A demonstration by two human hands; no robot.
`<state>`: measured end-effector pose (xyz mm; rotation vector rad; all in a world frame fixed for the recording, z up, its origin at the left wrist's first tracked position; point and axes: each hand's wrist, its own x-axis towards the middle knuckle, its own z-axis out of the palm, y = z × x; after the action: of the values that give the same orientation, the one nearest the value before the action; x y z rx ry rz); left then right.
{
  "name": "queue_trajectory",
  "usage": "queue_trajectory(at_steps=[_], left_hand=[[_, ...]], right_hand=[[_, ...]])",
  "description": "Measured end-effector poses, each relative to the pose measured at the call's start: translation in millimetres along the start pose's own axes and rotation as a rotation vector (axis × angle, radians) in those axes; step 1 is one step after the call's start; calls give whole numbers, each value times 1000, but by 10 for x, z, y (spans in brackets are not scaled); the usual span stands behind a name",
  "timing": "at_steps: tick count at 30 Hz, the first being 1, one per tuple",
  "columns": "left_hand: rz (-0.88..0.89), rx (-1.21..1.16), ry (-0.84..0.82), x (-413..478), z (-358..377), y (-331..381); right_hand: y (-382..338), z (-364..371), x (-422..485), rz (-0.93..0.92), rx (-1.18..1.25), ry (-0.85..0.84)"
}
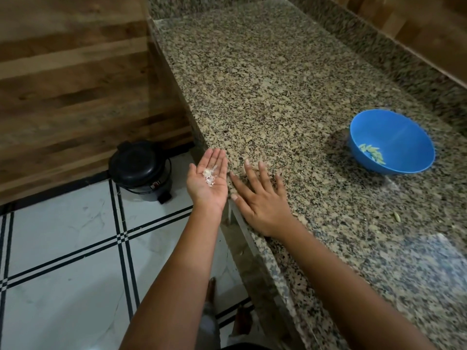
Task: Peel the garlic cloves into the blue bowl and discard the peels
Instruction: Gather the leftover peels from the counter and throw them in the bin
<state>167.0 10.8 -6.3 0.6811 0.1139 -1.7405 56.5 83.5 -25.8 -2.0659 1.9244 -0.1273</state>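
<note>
- Garlic peels (209, 176) are sitting in a little pale heap on the upturned palm of the left hand (208, 184), fingers straight and relaxed, nothing pinched, just cupping them.
- That hand is held out past the front-left edge of the counter (278, 84), hanging over the floor, palm up.
- Right hand (261, 198) lies flat on the counter right at that same edge, fingers spread and loose, gripping nothing. Looks to me like it's sweeping scraps toward the left palm.
- Key thing for the next move: the black pedal bin (141, 170) is on the floor to the left of the left hand and lower down, lid closed. So the left hand is clearly the nearer one, and the peels have to travel left and down from the counter edge.
- Lid being shut means, I'd guess, a foot on the pedal first, then tip the palm.
- Blue bowl (391, 142) is off toward the right side of the counter, well apart from both hands, with peeled cloves (372, 154) in the bottom.
- One small greenish bit (396, 216) lies on the counter nearer the front, below the bowl; can't tell if it's a clove or a peel.
</note>
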Motion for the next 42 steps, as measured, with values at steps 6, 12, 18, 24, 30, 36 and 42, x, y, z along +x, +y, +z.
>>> queue_trajectory(at_steps=[6,12,18,24,30,36,42], left_hand=[[-3,1,-14,10,16,2],[-3,9,-8,20,13,-2],[0,18,-10,31,4,43],[-13,13,-3,57,-16,70],[0,-8,-3,122,-16,163],[26,-89,-12,247,25,160],[49,-117,9,376,13,188]], right_hand=[[-4,6,41,33,-5,-6],[12,-28,72,33,-66,-51],[-42,-16,129,87,-54,-52],[-26,-42,208,72,-88,-107],[44,-87,258,111,-89,-77],[-52,-71,515,55,-115,-86],[-60,-135,742,76,-86,-59]])
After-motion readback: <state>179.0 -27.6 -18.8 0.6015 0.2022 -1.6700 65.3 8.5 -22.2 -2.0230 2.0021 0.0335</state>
